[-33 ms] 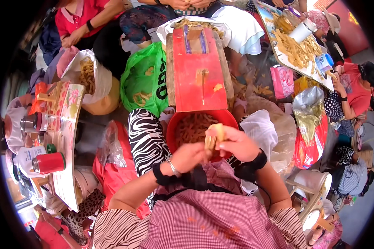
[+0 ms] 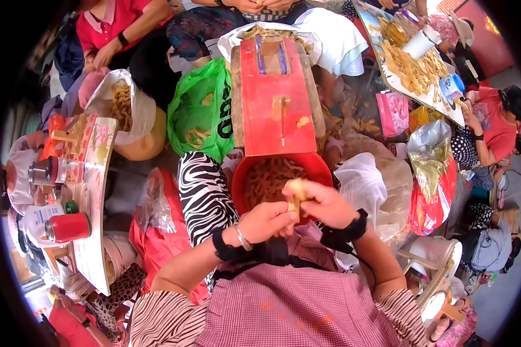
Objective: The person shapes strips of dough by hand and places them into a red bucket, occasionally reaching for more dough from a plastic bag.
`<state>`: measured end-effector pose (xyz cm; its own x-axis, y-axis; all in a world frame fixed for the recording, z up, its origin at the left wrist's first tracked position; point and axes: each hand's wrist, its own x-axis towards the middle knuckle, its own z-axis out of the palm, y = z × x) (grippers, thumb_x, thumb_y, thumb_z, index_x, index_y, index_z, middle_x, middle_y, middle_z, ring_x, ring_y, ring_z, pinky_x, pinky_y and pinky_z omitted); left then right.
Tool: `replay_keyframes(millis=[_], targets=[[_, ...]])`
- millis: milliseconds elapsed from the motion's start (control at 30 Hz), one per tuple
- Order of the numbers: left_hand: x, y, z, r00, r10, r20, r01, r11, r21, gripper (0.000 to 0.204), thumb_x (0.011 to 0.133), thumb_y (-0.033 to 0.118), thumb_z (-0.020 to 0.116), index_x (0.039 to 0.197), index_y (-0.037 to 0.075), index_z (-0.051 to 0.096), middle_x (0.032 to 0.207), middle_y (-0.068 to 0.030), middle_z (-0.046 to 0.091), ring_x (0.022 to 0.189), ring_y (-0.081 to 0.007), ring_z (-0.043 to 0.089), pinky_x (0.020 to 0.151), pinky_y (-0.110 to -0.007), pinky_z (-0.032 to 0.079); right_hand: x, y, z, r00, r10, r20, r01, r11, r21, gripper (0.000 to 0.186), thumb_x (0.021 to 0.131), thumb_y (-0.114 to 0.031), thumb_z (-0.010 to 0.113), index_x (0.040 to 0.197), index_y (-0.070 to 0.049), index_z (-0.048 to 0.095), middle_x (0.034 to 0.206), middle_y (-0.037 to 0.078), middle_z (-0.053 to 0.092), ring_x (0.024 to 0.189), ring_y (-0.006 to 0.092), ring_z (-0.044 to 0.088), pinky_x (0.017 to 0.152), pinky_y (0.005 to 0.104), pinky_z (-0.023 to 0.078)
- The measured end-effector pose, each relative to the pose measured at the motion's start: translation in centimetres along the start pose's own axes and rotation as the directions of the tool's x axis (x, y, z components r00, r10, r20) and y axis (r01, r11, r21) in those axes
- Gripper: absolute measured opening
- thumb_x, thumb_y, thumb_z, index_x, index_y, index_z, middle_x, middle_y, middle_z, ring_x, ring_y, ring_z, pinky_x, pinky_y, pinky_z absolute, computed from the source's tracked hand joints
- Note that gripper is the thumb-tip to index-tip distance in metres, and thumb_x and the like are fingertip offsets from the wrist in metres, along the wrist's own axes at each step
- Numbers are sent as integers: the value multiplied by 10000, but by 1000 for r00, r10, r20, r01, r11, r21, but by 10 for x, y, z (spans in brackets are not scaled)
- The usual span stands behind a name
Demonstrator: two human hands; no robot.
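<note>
Over the near rim of a red tub point(image 2: 237, 185), my two hands meet at a pale yellow, strip-like piece point(image 2: 295, 199) whose exact kind I cannot make out. My left hand point(image 2: 266, 221) pinches its lower end between thumb and fingers. Bent around the upper end are the fingers of my right hand point(image 2: 329, 205), which partly cover it. Inside the tub lie many brownish strips point(image 2: 272, 176). A red board point(image 2: 275, 110) with a small wooden piece and a thin spike-like part fixed on it reaches over the tub's far side.
Left of the board stands a green plastic bag point(image 2: 200, 115) with a few strips inside. A tabletop point(image 2: 101, 214) with a red-lidded jar point(image 2: 68, 227) is at left. More strips cover a table point(image 2: 417, 69) at far right, where other people sit. A shiny bag point(image 2: 431, 179) stands at right.
My right hand has shifted slightly left and down, turning over the pale piece. My left hand has moved a little right. The tub and board are unmoved.
</note>
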<state>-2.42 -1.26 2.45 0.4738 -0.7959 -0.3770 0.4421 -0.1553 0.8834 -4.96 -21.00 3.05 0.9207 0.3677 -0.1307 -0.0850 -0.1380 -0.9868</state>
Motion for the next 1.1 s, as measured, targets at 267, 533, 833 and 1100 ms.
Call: replay_keyframes(millis=[267,533,833,1100], targets=[[12,14,-6,988,97,-117,-114,983,-142,259,826,52,498,1084,42,512,862,4,579,730,-40,532,550,-172,417,-4,0,12,956,291,-15,-248,838,486,205,873,-160,503,1017,-25,561,785,48,580,613,79,517,443,200,426],[14,4,-1,792,570,-218,-287,663,691,161,738,97,541,888,41,555,1040,-121,561,795,-312,586,675,-343,480,-9,25,9,902,430,46,-300,547,782,241,889,-216,515,1040,-32,550,765,24,571,508,62,467,416,182,372],[22,-11,-6,898,402,-177,-194,724,662,130,766,124,557,852,32,525,834,-124,578,749,-282,579,644,-332,465,-3,16,15,899,432,-66,-395,868,301,304,806,-182,594,1046,-16,511,870,46,576,691,145,573,566,250,474],[25,-7,-9,871,408,-274,-121,718,685,109,760,89,563,827,34,497,756,-112,550,680,-296,562,606,-346,460,-7,31,17,959,266,-101,-226,928,297,229,832,-128,562,1034,-21,581,1120,23,478,781,124,543,678,256,467]])
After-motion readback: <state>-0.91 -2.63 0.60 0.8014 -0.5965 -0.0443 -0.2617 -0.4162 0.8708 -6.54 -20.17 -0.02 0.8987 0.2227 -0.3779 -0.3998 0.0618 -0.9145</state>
